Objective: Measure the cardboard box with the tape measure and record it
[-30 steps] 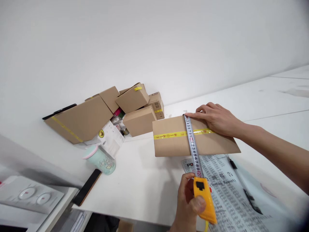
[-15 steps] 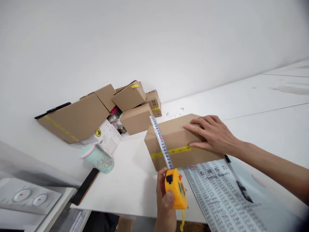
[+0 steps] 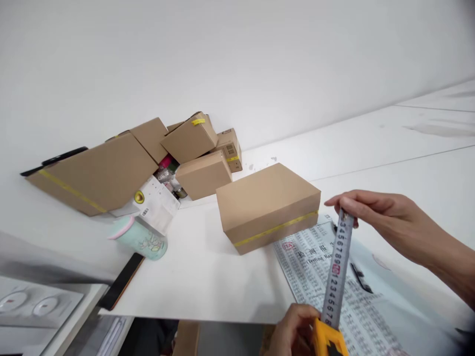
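Observation:
My left hand (image 3: 295, 330) grips the yellow case of a tape measure (image 3: 329, 340) at the bottom edge of the view. Its metal blade (image 3: 337, 269) is drawn out upward and to the right. At the far end, my right hand (image 3: 389, 217) pinches the tip of the blade between thumb and forefinger. A closed cardboard box (image 3: 269, 202) with yellow tape round its side rests on the white table, left of my right hand and touched by neither hand. Under the blade lies a printed sheet headed "Testing Report" (image 3: 308, 277), with a black pen (image 3: 359, 278) partly hidden by the blade.
Several cardboard boxes (image 3: 204, 175) are piled against the wall at the back left. Before them lie a white package (image 3: 158, 205) and a mint-green cup (image 3: 143, 240) on its side. A black flat object (image 3: 122, 282) sits at the table's left edge.
My right hand has left the box top and now holds the blade tip. The tape measure has moved right and down, away from the box. The box appears turned and stands alone.

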Demonstrator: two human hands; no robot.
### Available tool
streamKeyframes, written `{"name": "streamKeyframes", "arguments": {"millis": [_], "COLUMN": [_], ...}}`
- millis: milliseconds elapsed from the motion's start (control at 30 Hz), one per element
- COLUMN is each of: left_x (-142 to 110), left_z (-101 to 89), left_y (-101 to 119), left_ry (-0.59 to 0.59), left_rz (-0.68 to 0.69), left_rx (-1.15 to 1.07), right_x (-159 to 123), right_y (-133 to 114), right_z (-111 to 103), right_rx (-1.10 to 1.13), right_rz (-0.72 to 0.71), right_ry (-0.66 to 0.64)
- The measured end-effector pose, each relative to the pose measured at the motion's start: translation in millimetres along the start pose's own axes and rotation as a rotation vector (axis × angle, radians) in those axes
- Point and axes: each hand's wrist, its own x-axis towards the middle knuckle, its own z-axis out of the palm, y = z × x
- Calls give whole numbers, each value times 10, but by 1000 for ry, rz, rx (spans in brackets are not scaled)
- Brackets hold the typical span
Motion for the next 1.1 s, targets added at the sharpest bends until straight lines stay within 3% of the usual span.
{"name": "streamKeyframes", "arguments": {"millis": [133, 267, 333, 433, 500, 600, 700, 833, 900, 967, 1033, 1100], "left_x": [-8, 6, 30, 146, 279, 499, 647, 685, 684, 711, 780, 879], "left_z": [91, 175, 200, 197, 164, 80, 1, 33, 142, 294, 446, 556], "left_y": [58, 149, 231, 402, 507, 596, 611, 575, 537, 490, 445, 411], "left_ry": [82, 141, 194, 314, 368, 386, 417, 476, 394, 199, 2, -125], "left_rz": [92, 194, 238, 387, 511, 596, 579, 657, 741, 776, 743, 694], "left_rx": [62, 225, 384, 719, 973, 1278, 1441, 1539, 1501, 1454, 1468, 1531], "right_x": [-520, -865, -823, -582, -421, -296, -286, -333, -353, -356, -343, -332], "right_y": [43, 167, 317, 634, 835, 1032, 1102, 1043, 949, 832, 727, 671], "right_z": [209, 383, 326, 173, 127, 166, 166, -58, -190, -268, -276, -230], "right_rx": [-16, -127, -260, -577, -731, -838, -803, -409, -124, 66, 138, 147], "right_rz": [-43, -180, -145, 91, 179, 132, 43, 186, 220, 190, 143, 94], "right_ry": [-226, -229, -144, 28, 21, -72, -124, -31, 107, 280, 419, 469]}}
